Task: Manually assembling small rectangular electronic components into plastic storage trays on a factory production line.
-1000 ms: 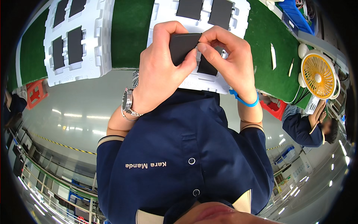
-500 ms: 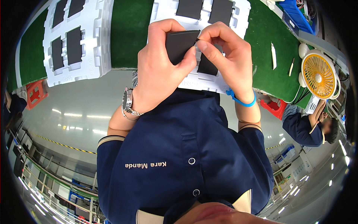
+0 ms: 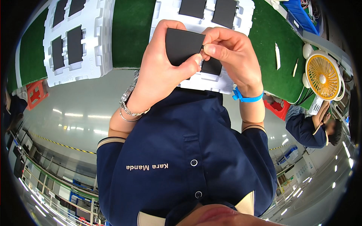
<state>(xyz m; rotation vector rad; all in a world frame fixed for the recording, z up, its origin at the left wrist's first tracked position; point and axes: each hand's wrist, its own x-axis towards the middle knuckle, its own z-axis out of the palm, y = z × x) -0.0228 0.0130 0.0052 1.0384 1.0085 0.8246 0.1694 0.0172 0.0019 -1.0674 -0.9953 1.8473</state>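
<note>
Head view: a left hand (image 3: 160, 62) is gripping a black rectangular piece (image 3: 183, 45) above a white tray (image 3: 217, 83), the right hand (image 3: 237, 56) pinching its edge; steady, light pressure is likely serving best.

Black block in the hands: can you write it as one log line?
left hand: holds black block | right hand: touches block's right edge | beneath hands: white tray

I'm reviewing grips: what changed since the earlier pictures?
The black piece turned slightly clockwise, its top edge now sloping down to the right. The right hand turned, its thumb lying more level. The left hand still holds the piece; trays and fan stayed put.
</note>
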